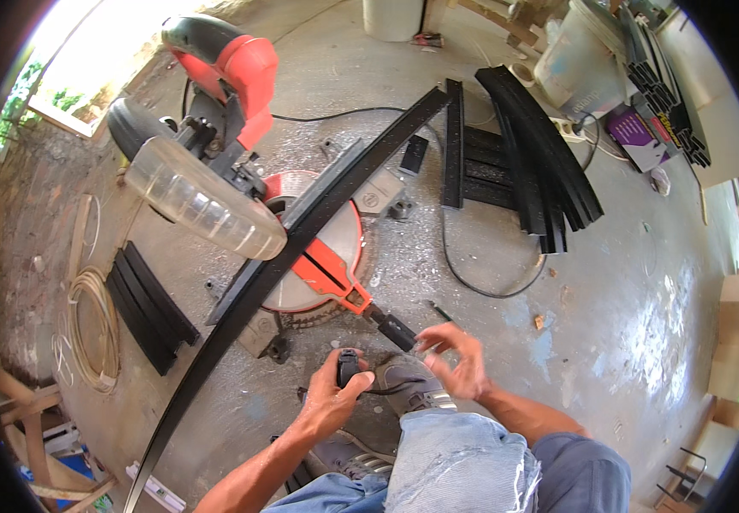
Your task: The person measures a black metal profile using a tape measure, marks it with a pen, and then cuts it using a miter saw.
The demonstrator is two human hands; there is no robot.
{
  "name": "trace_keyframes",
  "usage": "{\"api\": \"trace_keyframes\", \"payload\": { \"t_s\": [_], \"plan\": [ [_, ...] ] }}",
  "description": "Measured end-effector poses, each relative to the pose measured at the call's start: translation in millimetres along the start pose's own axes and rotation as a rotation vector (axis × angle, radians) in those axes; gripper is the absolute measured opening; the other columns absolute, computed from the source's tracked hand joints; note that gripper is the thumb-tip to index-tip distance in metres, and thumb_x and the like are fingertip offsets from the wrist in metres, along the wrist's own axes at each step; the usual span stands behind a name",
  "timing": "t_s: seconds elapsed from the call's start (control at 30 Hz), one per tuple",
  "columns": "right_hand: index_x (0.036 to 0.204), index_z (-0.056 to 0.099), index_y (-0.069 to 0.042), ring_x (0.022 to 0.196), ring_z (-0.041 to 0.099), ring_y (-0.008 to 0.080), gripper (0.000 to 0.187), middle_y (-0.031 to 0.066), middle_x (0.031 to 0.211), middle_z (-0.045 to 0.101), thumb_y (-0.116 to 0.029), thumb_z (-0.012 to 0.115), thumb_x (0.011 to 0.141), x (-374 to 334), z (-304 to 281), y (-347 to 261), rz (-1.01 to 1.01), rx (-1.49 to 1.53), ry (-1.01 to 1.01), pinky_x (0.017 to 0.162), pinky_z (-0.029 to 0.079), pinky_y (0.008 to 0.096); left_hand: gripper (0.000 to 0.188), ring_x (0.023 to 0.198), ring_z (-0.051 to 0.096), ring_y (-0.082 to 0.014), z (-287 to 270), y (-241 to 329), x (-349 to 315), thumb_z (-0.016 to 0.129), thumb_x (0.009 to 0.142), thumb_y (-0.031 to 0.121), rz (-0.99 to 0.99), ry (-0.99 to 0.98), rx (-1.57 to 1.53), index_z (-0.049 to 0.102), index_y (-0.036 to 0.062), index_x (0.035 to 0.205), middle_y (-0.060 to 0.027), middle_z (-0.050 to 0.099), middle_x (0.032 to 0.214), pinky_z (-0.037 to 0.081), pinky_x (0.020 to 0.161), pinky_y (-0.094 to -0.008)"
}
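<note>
My left hand point(335, 389) is closed around a small black palm-sized tool point(348, 368) that looks like a tape measure; its exact kind is hard to make out. My right hand point(462, 363) has its fingers apart and holds nothing, just right of the black handle point(397, 333) at the front of the mitre saw's table. The red mitre saw point(245, 81) stands with its head raised and its clear guard point(207, 209) over the left side. Across its round base point(348, 235) lies a long black profile point(258, 286), slanting from far right to near left.
Black profiles point(532, 154) lie piled at the far right, beside a black cable point(472, 291). Shorter black pieces point(151, 308) and a coil of pale cord point(91, 329) are at left. Buckets point(583, 64) and a purple box point(636, 141) stand at far right. Dust covers the floor.
</note>
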State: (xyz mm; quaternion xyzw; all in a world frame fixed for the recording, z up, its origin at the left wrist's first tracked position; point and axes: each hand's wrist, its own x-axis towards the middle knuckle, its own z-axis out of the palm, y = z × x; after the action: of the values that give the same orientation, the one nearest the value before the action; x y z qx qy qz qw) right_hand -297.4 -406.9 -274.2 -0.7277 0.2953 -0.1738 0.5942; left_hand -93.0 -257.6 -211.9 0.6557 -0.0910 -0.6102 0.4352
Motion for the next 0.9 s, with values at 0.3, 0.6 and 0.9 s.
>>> {"api": "trace_keyframes", "payload": {
  "t_s": [0.3, 0.6, 0.9],
  "plan": [
    [0.111, 0.061, 0.0, 0.088, 0.059, 0.0341, 0.026, 0.0155, 0.093, 0.061, -0.015, 0.065, 0.09, 26.9, -13.4, 74.3, -0.048, -0.788, 0.102, 0.082, 0.048, 0.0458, 0.066, 0.087, 0.062, -0.0305, -25.4, 10.2, 14.8, 0.074, 0.079, 0.019, 0.287, 0.191, 0.66, 0.043, 0.0029, 0.134, -0.0181, 0.061, 0.098, 0.049, 0.083, -0.0429],
    [0.117, 0.059, -0.003, 0.074, 0.053, 0.0058, 0.02, 0.0001, 0.093, 0.057, -0.013, 0.055, 0.1, 102.7, 32.1, -19.4, 0.366, 0.721, -0.161, 0.064, 0.045, 0.0242, 0.065, 0.096, 0.063, -0.0428, 3.2, 39.2, 57.5, 0.073, 0.077, 0.012, 0.608, 0.261, 0.732, 0.038, 0.0023, 0.131, -0.0233, 0.06, 0.104, 0.049, 0.083, -0.0479],
    [0.098, 0.06, -0.008, 0.079, 0.058, 0.0042, 0.024, -0.0028, 0.093, 0.061, -0.013, 0.08, 0.087, 129.6, 54.8, -7.1, 0.324, 0.674, -0.393, 0.066, 0.048, 0.0213, 0.053, 0.097, 0.064, -0.0424, -26.0, 36.6, 48.9, 0.072, 0.084, 0.024, 0.548, 0.265, 0.968, 0.047, 0.0033, 0.126, -0.0227, 0.065, 0.105, 0.049, 0.084, -0.0503]
  ]
}}
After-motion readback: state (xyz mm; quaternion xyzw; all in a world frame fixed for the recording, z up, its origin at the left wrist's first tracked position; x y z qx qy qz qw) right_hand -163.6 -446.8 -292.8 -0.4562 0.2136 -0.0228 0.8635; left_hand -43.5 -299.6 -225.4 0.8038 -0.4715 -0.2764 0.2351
